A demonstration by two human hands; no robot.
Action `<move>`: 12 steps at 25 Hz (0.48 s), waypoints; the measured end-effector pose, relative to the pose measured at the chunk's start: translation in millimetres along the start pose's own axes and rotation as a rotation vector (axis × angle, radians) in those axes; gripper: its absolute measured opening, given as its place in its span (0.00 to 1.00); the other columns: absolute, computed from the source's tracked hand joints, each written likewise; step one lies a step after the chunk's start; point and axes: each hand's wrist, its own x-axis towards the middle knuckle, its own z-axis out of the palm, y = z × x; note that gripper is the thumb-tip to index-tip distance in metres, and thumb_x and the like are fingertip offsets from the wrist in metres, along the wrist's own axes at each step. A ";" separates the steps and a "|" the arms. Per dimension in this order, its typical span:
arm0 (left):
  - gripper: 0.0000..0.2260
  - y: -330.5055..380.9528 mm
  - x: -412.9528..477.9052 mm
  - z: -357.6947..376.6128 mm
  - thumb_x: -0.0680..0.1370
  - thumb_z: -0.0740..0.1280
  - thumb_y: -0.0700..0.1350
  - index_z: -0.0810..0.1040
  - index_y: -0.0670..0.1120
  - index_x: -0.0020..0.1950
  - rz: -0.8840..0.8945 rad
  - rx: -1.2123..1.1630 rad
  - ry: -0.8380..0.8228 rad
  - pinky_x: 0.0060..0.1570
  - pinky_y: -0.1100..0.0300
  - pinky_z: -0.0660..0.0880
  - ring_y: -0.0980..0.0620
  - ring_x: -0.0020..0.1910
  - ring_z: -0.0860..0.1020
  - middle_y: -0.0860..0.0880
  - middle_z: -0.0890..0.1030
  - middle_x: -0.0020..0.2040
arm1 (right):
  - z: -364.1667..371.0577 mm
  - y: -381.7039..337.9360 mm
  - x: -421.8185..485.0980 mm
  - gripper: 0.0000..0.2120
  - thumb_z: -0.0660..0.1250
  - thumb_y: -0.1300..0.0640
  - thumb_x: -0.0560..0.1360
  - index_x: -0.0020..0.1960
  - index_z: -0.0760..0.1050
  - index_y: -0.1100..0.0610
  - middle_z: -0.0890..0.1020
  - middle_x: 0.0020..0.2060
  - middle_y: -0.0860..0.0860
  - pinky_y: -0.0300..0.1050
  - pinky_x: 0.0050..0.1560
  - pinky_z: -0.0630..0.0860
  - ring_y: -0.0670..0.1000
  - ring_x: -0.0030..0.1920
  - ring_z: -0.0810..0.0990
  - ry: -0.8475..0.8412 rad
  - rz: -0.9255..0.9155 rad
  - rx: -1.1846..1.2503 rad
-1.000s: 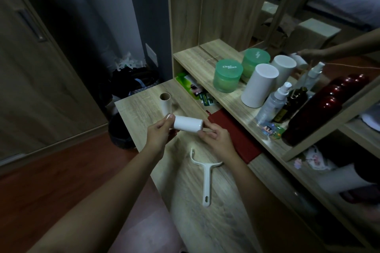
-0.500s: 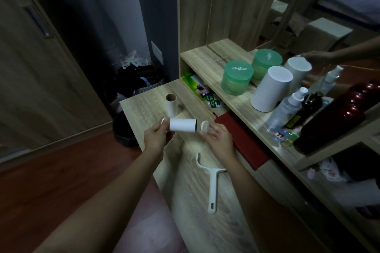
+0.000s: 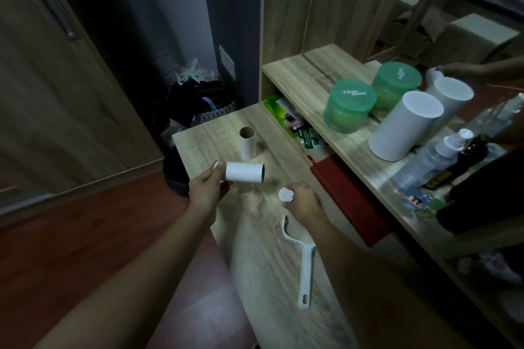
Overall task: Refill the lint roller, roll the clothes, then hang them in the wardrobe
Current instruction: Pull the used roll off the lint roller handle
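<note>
The left hand (image 3: 208, 193) holds the white paper-wrapped refill roll (image 3: 245, 176) level above the far part of the pale wood-grain tabletop (image 3: 255, 249), fingers closed around its left end, with what looks like a small white cap at that end. Its right end gapes open and dark. The right hand (image 3: 302, 202) has a small white round plastic end cap (image 3: 285, 194) pinched at the fingertips, apart from the roll, low over the middle of the tabletop.

To my eye the worry is that cap: it is small, smooth and held only by the tips, so a slip would send it rolling toward the tabletop's near-left edge and down to the reddish floor. The roll is gripped at one end only, so pressing the cap in off-centre could tilt it or crush the thin tube wall. If the outer wrap is sticky sheet, fingers straying onto it would foul it.

The white plastic lint roller handle (image 3: 304, 266) lies flat near the tabletop's right side, its curved fork toward the hands, close under the right forearm where a nudge could shift it. A bare brown cardboard core (image 3: 248, 146) stands upright near the far left corner, light enough to topple. A dark red flat rectangular case (image 3: 348, 198) lies along the right edge below the shelf
</note>
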 end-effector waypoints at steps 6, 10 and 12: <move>0.14 -4.0 1.2 -5.5 0.76 0.68 0.45 0.80 0.39 0.59 -0.005 -0.026 0.003 0.44 0.59 0.79 0.47 0.44 0.80 0.39 0.80 0.56 | -5.7 2.9 -7.5 0.31 0.73 0.62 0.67 0.68 0.69 0.62 0.73 0.64 0.59 0.42 0.62 0.69 0.57 0.63 0.74 -0.033 -0.035 -0.008; 0.15 7.5 -8.9 -1.4 0.76 0.69 0.46 0.80 0.40 0.59 0.023 -0.009 -0.020 0.40 0.61 0.79 0.47 0.45 0.81 0.39 0.80 0.55 | -19.9 -8.9 -20.5 0.20 0.68 0.60 0.72 0.64 0.73 0.61 0.77 0.60 0.59 0.45 0.59 0.73 0.57 0.59 0.77 0.050 -0.082 0.100; 0.13 15.7 -16.2 1.1 0.76 0.68 0.46 0.80 0.41 0.58 0.054 -0.017 -0.036 0.38 0.64 0.79 0.46 0.46 0.81 0.40 0.80 0.53 | -32.6 -28.4 -33.6 0.18 0.65 0.52 0.76 0.64 0.73 0.58 0.80 0.56 0.55 0.43 0.52 0.76 0.51 0.54 0.80 0.108 -0.043 0.426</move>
